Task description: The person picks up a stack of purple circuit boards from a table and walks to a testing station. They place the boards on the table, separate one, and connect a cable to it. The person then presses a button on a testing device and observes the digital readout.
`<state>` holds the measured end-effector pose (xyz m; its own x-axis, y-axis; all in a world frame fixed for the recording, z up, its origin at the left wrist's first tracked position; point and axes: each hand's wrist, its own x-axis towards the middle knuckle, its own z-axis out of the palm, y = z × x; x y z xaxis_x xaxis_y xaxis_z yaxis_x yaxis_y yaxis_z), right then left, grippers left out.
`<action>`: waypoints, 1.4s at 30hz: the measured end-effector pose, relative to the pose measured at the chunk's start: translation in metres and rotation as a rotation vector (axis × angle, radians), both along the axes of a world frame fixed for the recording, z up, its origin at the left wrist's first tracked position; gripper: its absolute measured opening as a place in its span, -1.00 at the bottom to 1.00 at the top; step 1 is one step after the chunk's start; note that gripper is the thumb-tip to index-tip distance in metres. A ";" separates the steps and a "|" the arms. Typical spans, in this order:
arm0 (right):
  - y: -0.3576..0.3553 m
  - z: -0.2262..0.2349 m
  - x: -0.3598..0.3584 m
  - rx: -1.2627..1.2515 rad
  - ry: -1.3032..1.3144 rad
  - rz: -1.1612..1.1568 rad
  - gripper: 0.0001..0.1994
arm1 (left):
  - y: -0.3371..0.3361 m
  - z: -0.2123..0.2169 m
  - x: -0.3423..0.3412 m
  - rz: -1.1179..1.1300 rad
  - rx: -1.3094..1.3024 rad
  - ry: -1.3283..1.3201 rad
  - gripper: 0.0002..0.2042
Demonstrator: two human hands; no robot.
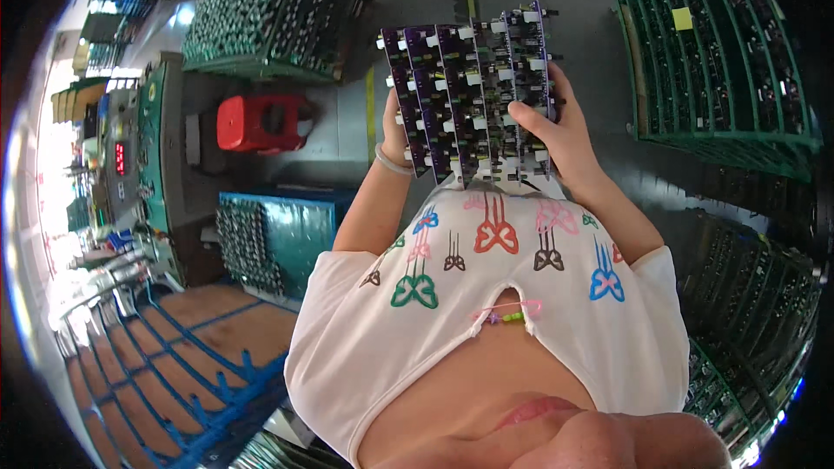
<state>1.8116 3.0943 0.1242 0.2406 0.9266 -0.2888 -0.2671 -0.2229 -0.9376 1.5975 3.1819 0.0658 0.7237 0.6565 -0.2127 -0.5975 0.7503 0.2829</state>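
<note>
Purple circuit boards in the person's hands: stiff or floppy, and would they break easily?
The circuit boards look fairly stiff, their edges showing little sag. Small parts stick out from them, so knocks could break something. Being separate, they might slide apart.

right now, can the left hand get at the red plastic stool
Probably not: the left hand appears busy supporting the purple circuit boards, and the red plastic stool stands apart to the left, though nothing seems to block the gap between.
</note>
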 end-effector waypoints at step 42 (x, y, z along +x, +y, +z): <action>1.275 -0.251 0.165 -0.218 0.259 0.373 -0.14 | 1.178 -0.245 0.124 0.478 -0.032 0.423 -0.34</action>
<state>1.9768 4.3691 -0.1272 -0.2005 0.8475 -0.4915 -0.3496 -0.5306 -0.7722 1.7214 4.3600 -0.1795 0.2020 0.8745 -0.4409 -0.7095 0.4410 0.5496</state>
